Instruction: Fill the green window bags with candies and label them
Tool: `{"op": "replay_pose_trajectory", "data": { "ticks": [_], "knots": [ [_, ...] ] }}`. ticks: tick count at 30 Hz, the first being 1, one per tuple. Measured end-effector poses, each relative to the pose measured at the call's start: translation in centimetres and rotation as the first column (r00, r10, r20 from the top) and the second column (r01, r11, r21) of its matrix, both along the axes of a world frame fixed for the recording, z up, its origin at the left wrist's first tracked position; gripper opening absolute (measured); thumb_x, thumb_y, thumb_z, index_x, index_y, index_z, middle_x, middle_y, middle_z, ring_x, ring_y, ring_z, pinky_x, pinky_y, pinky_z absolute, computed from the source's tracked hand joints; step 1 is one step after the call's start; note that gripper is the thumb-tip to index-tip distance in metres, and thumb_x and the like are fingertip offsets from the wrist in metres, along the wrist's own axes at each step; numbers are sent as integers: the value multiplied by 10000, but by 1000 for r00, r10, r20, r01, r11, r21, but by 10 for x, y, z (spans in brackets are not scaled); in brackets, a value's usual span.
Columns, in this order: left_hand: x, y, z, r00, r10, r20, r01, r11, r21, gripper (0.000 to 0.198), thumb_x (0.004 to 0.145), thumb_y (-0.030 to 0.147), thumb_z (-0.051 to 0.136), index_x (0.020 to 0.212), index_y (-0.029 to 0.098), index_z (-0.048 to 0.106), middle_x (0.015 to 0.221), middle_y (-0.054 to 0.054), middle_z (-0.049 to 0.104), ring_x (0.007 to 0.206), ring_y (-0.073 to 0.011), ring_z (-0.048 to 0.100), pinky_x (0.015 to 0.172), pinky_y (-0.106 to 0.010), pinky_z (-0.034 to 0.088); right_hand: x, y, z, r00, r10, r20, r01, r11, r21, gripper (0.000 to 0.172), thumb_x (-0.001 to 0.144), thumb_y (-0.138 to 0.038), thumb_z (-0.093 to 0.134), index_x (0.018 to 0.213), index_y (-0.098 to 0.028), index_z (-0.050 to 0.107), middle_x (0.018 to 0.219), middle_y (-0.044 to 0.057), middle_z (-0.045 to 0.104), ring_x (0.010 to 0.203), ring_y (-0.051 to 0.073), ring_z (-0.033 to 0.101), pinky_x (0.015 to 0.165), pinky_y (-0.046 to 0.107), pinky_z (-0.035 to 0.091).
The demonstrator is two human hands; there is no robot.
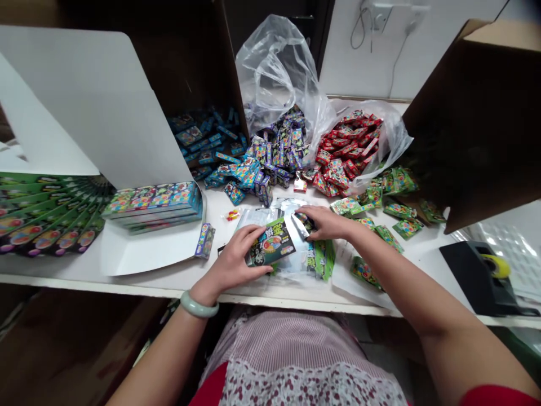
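My left hand (239, 256), with a pale bangle at the wrist, grips a green and black printed pouch (273, 243) above the table. At the pouch's right end, the fingers of my right hand (324, 221) close on a small printed packet (303, 224) with a silvery edge; they partly hide it. Under both hands lie clear plastic sleeves (291, 264) and more green printed pouches (324, 259). Small green packets (366, 272) are scattered to the right of my right hand.
Blue boxes (243, 169), purple boxes (279, 146) and red packets (349, 144) pile up behind, partly in clear bags (274, 62). An open white carton (152, 248) holds stacked boxes at left, beside fanned green pouches (46, 225). A tape dispenser (477, 276) stands right, near a cardboard box (473, 124).
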State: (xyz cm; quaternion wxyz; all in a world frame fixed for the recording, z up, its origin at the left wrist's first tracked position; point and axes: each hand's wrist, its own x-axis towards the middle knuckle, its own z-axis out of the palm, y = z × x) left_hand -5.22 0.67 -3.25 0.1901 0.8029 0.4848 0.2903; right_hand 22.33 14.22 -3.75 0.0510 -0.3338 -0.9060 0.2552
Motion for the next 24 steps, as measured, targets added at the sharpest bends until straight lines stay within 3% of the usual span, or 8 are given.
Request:
{"op": "replay_pose_trajectory", "data": {
  "ticks": [2,5,8,11,18,22,24],
  "knots": [
    [-2,0,-2,1000,5,-10,-5,1000,12,819,732,419,761,1433,282,361,1329,-121,469,1234,-325,479,1047,-539,426,5,-8,8,993,-45,-108,49,998,42,737,670,-274,764,1347,-164,495,1340,171,495,1265,314,469,1059,493,378],
    [-2,2,-6,1000,-7,-12,7,999,41,862,711,421,778,1442,274,345,1323,-127,465,1228,-324,476,1047,-544,420,19,-29,34,964,-89,-250,108,992,65,673,736,-324,726,1356,-228,484,1305,127,490,1233,289,486,1048,486,400],
    [3,5,-7,999,-35,5,34,998,61,882,705,433,777,1450,278,331,1332,-124,455,1240,-326,461,1052,-546,412,26,-47,60,971,53,-232,-44,998,44,685,768,-377,719,1395,-316,449,1368,90,465,1271,290,459,1065,496,386],
    [8,6,-3,998,-69,-4,69,996,64,870,723,440,761,1457,285,319,1355,-121,439,1258,-330,442,1060,-551,399,24,-53,73,975,150,-166,-139,987,76,695,766,-373,729,1401,-327,450,1383,90,475,1269,297,461,1051,505,397],
    [14,4,4,992,-123,1,123,992,25,885,704,457,771,1449,270,331,1349,-133,433,1259,-329,440,1055,-537,409,7,-53,70,980,180,-81,-161,968,194,730,717,-438,775,1360,-257,482,1365,139,487,1253,325,460,1033,520,413],
    [16,1,-3,994,-107,-1,107,994,27,874,702,443,773,1440,254,345,1326,-136,445,1242,-328,452,1047,-538,413,1,-60,60,975,171,-140,-154,980,122,885,672,-448,813,1406,-221,375,1391,164,439,1291,310,435,1068,464,406],
    [16,-1,-7,997,-75,12,74,996,42,868,709,452,767,1440,258,341,1322,-135,447,1232,-325,459,1042,-542,415,0,-65,54,971,98,-217,-78,992,99,894,696,-452,795,1425,-227,329,1398,163,437,1296,308,432,1067,472,405]
  ]
}}
